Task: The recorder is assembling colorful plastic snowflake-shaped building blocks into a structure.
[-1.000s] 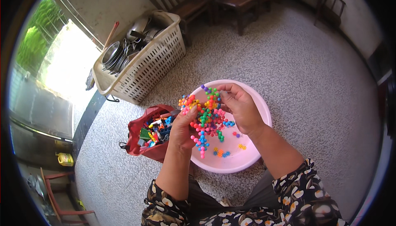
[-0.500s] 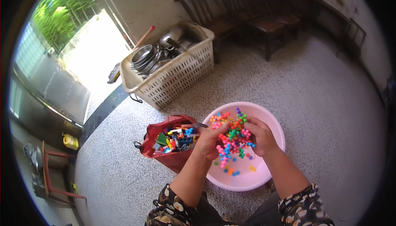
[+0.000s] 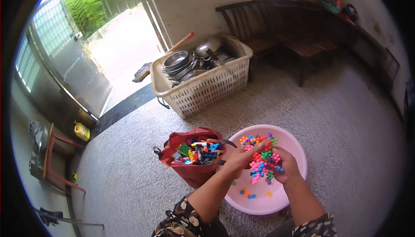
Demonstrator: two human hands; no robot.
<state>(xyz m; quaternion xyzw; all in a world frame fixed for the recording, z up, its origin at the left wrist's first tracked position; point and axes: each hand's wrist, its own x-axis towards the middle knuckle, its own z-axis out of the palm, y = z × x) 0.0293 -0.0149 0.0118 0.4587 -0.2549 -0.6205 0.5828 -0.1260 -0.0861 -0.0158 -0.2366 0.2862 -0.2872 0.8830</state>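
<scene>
Between my two hands, over a pink plastic basin (image 3: 298,180), is a clump of small beaded snap-together toy pieces (image 3: 264,161) in red, pink, blue, green and orange. My left hand (image 3: 240,157) holds it from the left, fingers reaching across its top. On the other side my right hand (image 3: 287,164) curls round the clump's edge. A few loose pieces (image 3: 246,193) lie on the basin floor below. Just left of the basin stands a red cloth bag (image 3: 192,176), its top spread wide, filled with mixed plastic building blocks (image 3: 199,150). The bag's dark strap passes beside my left hand.
A white slatted basket (image 3: 207,96) with stacked metal bowls (image 3: 176,62) and pans stands beyond the bag. Dark wooden benches (image 3: 302,49) line the back wall. At the left are an open doorway, a yellow bottle (image 3: 82,130) and a wooden chair (image 3: 54,168).
The whole view has shifted, so the basin, bag and basket sit lower and further right in the picture. Both hands still hold the clump over the basin.
</scene>
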